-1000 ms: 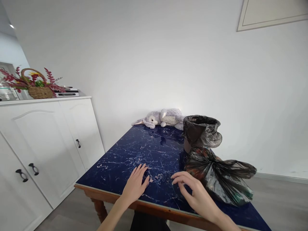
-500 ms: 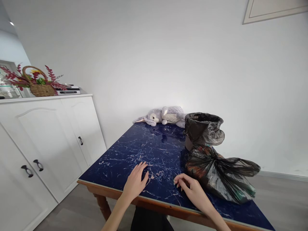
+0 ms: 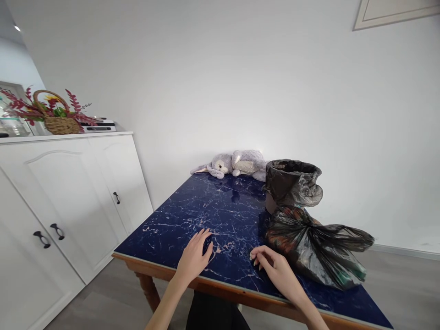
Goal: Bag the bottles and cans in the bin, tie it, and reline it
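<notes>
My left hand (image 3: pixel 195 254) rests palm down on the blue marbled table (image 3: pixel 202 206), fingers stretched out and thumb apart. Nothing is in it. To the right, my right hand (image 3: pixel 273 270) lies on its side on the tabletop with loosely bent fingers, a gap showing between thumb and forefinger, and no object in its grasp. Just beyond it is a filled, knotted black plastic bag (image 3: pixel 319 252), with orange and green contents showing faintly through. Behind that bag stands a bin lined with a black bag (image 3: pixel 292 183), its mouth open.
A grey plush rabbit (image 3: pixel 240 164) lies along the table's far edge by the wall. At the left stands a white cabinet (image 3: pixel 68 192) with black handles. On top are a wicker basket (image 3: pixel 62 124) of artificial flowers and a flat white device (image 3: pixel 99 126).
The view has shifted very slightly. Both hands, the bags and the plush rabbit keep their places on the table.
</notes>
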Tool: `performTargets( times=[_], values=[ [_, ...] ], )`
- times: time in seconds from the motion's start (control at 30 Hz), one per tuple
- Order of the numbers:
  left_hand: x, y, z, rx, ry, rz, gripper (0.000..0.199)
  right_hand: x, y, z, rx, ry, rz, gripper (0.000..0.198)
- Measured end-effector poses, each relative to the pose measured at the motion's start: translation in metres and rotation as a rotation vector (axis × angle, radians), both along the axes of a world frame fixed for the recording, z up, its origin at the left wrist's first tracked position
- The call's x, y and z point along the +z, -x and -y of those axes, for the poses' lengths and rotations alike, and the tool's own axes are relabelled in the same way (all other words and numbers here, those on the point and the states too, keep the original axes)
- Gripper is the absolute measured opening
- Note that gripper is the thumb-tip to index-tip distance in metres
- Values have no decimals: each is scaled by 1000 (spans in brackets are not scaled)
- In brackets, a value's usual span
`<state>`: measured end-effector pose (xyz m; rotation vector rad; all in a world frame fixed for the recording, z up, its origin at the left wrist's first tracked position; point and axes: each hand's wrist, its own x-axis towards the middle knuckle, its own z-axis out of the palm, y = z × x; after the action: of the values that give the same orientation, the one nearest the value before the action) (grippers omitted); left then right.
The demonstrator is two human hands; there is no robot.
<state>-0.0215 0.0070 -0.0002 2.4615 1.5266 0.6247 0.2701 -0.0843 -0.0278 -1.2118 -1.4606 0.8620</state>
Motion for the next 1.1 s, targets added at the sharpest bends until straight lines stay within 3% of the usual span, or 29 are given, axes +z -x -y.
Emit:
performTargets(
  times=[1.1],
  values=[
    [-7,4,-2,-39,-82,57,47,6,1,3,-10,0,-14,50]
  ],
)
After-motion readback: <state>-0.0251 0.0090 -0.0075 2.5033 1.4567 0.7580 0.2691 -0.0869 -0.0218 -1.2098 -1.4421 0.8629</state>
